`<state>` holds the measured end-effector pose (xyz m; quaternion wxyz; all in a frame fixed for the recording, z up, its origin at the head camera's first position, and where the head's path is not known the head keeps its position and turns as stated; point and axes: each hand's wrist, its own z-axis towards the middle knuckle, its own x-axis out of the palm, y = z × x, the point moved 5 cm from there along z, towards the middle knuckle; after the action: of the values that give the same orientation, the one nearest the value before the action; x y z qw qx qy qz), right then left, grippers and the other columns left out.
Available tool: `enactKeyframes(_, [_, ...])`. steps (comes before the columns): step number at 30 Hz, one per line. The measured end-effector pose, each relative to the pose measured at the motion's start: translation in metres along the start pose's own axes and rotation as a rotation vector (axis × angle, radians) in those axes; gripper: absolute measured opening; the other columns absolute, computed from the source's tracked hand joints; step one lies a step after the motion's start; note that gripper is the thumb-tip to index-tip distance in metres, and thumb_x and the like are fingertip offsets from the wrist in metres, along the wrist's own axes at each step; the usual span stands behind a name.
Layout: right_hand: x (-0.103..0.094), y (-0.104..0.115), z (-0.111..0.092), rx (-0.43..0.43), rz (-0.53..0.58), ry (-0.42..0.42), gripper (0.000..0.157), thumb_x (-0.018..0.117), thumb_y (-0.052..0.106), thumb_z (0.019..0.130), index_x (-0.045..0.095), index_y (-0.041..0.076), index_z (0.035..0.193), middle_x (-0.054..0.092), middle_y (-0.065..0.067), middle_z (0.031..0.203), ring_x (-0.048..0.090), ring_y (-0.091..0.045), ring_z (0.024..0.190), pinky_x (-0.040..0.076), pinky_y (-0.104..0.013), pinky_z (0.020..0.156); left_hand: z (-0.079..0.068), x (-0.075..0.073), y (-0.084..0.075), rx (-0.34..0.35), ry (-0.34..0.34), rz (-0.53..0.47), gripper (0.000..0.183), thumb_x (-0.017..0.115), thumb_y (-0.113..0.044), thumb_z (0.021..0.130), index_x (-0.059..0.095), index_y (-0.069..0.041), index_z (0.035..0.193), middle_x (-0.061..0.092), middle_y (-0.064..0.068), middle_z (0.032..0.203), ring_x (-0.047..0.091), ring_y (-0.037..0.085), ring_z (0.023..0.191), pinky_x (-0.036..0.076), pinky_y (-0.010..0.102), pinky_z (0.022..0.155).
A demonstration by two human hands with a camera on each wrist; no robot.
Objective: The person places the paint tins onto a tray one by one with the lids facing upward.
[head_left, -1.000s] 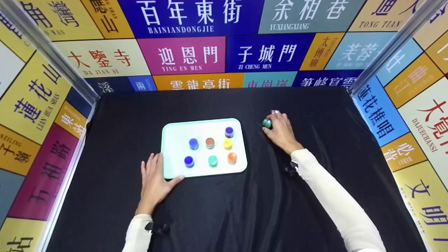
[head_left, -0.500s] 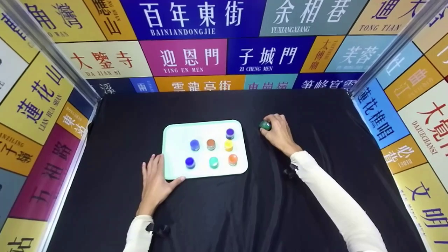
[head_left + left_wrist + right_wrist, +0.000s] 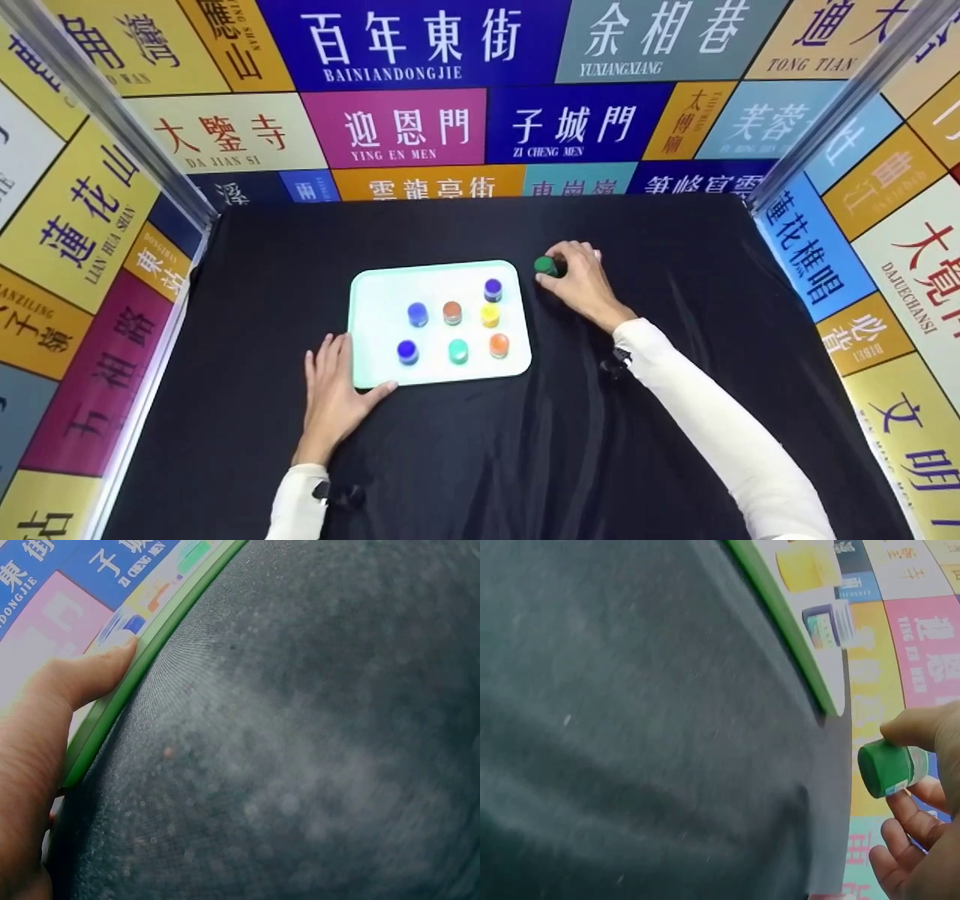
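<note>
In the head view, a small jar [image 3: 545, 265] with a green lid is pinched between the thumb and fingers of my right hand [image 3: 585, 281]. It lies tilted, lid towards the tray, just off the tray's far right corner. The right wrist view shows the green lid [image 3: 883, 768] and a clear body behind it. My left hand [image 3: 330, 401] rests at the near left corner of the white tray [image 3: 375, 300], fingers straight along its left side. Its thumb [image 3: 105, 671] touches the green rim [image 3: 142, 664].
Several small jars stand on the tray: among them purple [image 3: 493, 289], yellow [image 3: 490, 315], brown [image 3: 451, 312], orange [image 3: 499, 345] and teal [image 3: 458, 350]. A black cloth [image 3: 465, 450] covers the table. Printed panels [image 3: 412, 127] wall the back and sides. Something small and pale shows behind my right hand.
My right hand has moved left towards the tray with the green-lidded jar, and the lid has turned more into view. My left hand and the jars on the tray keep their places.
</note>
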<state>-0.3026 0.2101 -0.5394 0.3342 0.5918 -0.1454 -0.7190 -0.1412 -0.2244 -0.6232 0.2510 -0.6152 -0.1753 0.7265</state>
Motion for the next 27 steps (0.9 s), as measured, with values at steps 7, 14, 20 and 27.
enactKeyframes(7, [0.010, 0.017, 0.001, -0.001, 0.018, 0.048, 0.037, 0.090, 0.026, 0.093, 0.074, 0.007, 0.120, 0.071, -0.011, 0.115, 0.055, -0.032, 0.112, 0.045, -0.049, 0.101, -0.001, 0.000, 0.001, -0.013, 0.021, -0.001, 0.120, 0.086, -0.065, 0.087, 0.032, 0.002, 0.170, 0.036, 0.026, 0.172, 0.016, 0.043, 0.168, -0.005, 0.062, 0.135])
enactKeyframes(14, [0.015, 0.033, 0.005, -0.039, 0.038, 0.031, 0.034, 0.088, 0.020, 0.092, 0.074, 0.005, 0.119, 0.071, -0.012, 0.114, 0.056, -0.032, 0.111, 0.050, -0.046, 0.102, -0.002, 0.001, 0.002, -0.013, 0.020, -0.005, 0.120, 0.085, -0.066, 0.087, 0.032, 0.002, 0.170, 0.036, 0.026, 0.172, 0.016, 0.043, 0.168, -0.004, 0.063, 0.135])
enactKeyframes(20, [0.021, 0.043, 0.011, -0.058, 0.044, 0.023, 0.034, 0.088, 0.018, 0.091, 0.074, 0.005, 0.120, 0.071, -0.011, 0.115, 0.057, -0.031, 0.113, 0.051, -0.045, 0.103, -0.002, 0.001, 0.001, -0.006, 0.018, -0.014, 0.120, 0.084, -0.067, 0.088, 0.032, 0.002, 0.171, 0.036, 0.025, 0.172, 0.016, 0.042, 0.168, -0.005, 0.063, 0.135])
enactKeyframes(27, [0.034, 0.056, 0.016, -0.078, 0.066, 0.047, 0.035, 0.085, 0.016, 0.090, 0.074, 0.006, 0.121, 0.072, -0.010, 0.119, 0.058, -0.032, 0.117, 0.050, -0.044, 0.106, 0.000, -0.001, -0.001, 0.000, 0.005, -0.021, 0.119, 0.085, -0.066, 0.087, 0.033, 0.002, 0.170, 0.037, 0.026, 0.171, 0.017, 0.044, 0.167, -0.004, 0.064, 0.134])
